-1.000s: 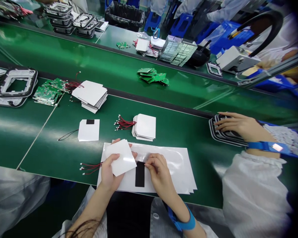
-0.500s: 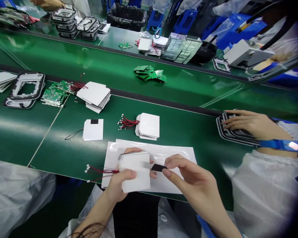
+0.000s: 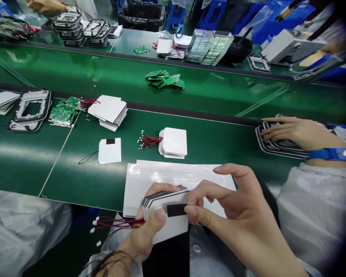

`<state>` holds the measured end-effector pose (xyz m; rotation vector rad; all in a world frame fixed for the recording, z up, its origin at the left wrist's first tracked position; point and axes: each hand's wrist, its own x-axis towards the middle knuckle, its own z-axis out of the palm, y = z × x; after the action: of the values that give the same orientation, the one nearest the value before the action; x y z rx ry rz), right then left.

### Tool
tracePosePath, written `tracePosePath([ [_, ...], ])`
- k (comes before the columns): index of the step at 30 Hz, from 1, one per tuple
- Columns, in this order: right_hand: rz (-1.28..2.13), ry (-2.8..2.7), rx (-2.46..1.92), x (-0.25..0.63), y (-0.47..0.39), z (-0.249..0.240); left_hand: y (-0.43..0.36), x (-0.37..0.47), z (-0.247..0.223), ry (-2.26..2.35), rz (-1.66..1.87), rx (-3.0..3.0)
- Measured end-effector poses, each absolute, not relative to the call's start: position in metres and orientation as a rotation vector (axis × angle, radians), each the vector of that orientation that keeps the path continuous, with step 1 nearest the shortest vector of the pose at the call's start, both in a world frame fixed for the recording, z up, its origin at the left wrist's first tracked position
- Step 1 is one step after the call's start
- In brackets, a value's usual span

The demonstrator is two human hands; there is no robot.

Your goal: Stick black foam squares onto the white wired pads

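A stack of white square panels (image 3: 167, 227) is gripped in my left hand (image 3: 148, 231), thumb on the top face and fingers behind; its edges are fanned. Red wires with white connectors (image 3: 112, 223) trail from its left side. My right hand (image 3: 227, 207) pinches the right end of a black rectangular piece (image 3: 175, 210) between thumb and finger, and the piece lies against the top panel's face. Under and behind my hands are glossy white sheets (image 3: 135, 184). Beyond them sits another panel stack (image 3: 174, 142) with red wires, and to its left a single white panel (image 3: 109, 154) with a black patch.
At the right, another person's hand (image 3: 302, 132) rests on black-edged frames (image 3: 265, 142). Further left are a panel pile (image 3: 106, 109), green circuit boards (image 3: 64, 113) and frames (image 3: 31, 107). More boards (image 3: 164, 79) lie on the green strip behind the table.
My right hand has brought the black piece leftward onto the top panel. The stack in my left hand is now tilted and fanned. The view has shifted slightly, and the boards on the strip appear further left.
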<state>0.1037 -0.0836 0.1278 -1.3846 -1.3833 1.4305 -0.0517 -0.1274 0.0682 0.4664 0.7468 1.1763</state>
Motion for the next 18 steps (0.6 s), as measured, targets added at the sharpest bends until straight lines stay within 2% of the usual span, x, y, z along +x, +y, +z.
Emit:
tracePosePath([
  [18, 1.515, -1.239, -1.450, 0.0977, -0.0873, 0.1340, -0.1353, -0.0555, 0.0721, 0.891, 1.100, 0.589],
])
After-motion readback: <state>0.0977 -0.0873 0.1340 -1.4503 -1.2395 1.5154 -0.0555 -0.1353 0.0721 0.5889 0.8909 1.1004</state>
